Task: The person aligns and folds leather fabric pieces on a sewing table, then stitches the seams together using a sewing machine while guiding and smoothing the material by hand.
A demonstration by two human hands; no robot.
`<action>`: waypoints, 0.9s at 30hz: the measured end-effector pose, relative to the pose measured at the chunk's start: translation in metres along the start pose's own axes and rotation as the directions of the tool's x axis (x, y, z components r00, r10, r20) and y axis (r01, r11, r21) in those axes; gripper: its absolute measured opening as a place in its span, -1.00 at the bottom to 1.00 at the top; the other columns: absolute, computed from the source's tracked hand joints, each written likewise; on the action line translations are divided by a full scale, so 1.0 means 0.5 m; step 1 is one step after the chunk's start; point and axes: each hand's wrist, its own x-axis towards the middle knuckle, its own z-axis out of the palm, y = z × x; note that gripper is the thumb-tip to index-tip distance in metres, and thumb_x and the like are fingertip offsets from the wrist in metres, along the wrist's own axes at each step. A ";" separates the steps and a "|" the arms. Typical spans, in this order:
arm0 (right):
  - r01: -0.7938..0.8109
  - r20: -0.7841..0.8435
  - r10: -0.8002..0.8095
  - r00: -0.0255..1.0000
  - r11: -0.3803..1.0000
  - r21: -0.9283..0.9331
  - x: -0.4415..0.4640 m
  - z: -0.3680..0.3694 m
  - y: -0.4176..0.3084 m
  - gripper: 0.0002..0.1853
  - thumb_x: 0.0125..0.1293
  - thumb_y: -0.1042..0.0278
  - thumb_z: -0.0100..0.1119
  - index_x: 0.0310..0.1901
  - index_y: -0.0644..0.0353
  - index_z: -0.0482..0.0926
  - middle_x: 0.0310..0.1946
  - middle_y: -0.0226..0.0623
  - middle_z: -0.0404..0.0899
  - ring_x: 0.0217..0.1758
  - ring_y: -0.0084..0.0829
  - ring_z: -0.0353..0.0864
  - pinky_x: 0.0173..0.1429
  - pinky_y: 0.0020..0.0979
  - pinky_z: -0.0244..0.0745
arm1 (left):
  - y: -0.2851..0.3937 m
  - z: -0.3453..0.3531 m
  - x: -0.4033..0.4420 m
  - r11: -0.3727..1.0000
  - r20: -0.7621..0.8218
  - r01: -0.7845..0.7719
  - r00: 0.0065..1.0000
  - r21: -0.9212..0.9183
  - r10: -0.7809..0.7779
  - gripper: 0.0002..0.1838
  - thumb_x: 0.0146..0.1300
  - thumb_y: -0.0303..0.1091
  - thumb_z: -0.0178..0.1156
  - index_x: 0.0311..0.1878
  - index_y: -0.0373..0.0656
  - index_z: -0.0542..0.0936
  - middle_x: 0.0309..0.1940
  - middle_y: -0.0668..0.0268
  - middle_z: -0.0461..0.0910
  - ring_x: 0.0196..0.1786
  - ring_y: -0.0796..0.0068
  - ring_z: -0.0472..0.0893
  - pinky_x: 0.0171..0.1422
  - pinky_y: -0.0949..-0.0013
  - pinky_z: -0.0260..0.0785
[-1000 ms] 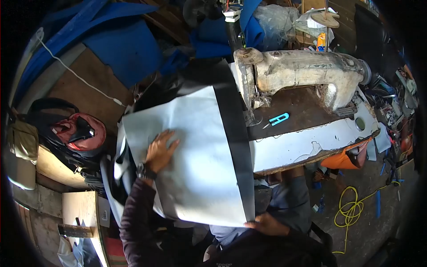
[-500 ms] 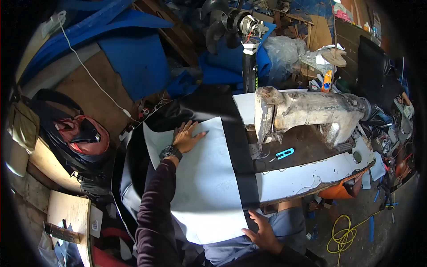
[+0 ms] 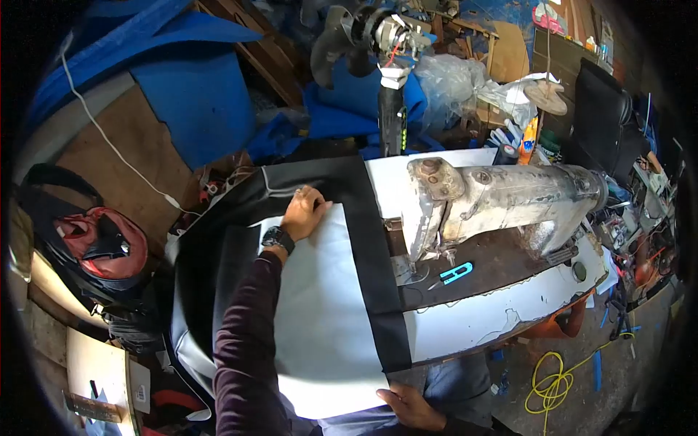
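A white sheet (image 3: 320, 291) lies over black material (image 3: 378, 276) left of an old sewing machine (image 3: 509, 200). At the sheet's far edge, my left hand (image 3: 305, 212), with a watch on the wrist, has its fingers curled down; whatever they may grip is hidden. My right hand (image 3: 411, 405) pinches the sheet's near right corner between thumb and fingers. Blue thread snips (image 3: 456, 272) rest on the dark bed beside the machine's needle end.
An open backpack (image 3: 105, 243) is at the left. The white table edge (image 3: 509, 320) runs in front of the machine. A fan (image 3: 363, 36) stands at the back. Yellow cord (image 3: 552, 385) lies coiled on the floor at the right.
My left hand has gone from lying flat on the sheet to curled fingers at its far edge. My right hand, open half a second ago, has closed on the near corner. The view has shifted.
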 end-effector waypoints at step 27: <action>0.050 -0.206 0.035 0.978 0.919 0.391 -0.010 -0.018 -0.125 -0.77 0.75 0.33 0.17 -0.06 0.34 0.60 -0.37 -0.41 0.56 -0.25 -0.70 0.46 -0.20 -0.45 0.46 | -0.038 0.070 0.197 0.780 -0.071 -0.253 0.933 0.573 0.354 -0.65 0.37 -0.17 0.44 0.19 0.07 0.74 0.12 0.25 0.78 0.33 0.10 0.68 0.61 -0.08 0.31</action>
